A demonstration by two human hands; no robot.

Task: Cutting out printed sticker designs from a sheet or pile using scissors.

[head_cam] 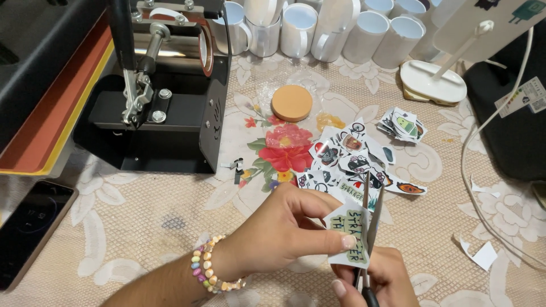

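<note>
Our left hand (284, 230) pinches a printed sticker sheet (348, 234) while our right hand (372, 278), fingers closed, works scissors (371, 227) along its edge above the lace tablecloth (131, 227).

Table (142, 227) cloth: beige lace, white leaf pattern, red-pink flower print with green leaves mid-table. Mugs (364, 34): plain white, back row. Press (165, 96): black body, silver metal parts, orange-red pad with yellow edge at left. Round lid (292, 103): tan-orange. Sticker pile (347, 162): white-bordered, mixed black, red, green, orange prints. Sticker (348, 233) in left hand (278, 233): pale green, black lettering, white border. Scissors (369, 227): silver blades, black handle. Bracelets (207, 267) on left wrist: pastel beads, pink, yellow, green, white. Phone (28, 227): black screen, brown rim. Paper scraps (483, 254): white.
</note>
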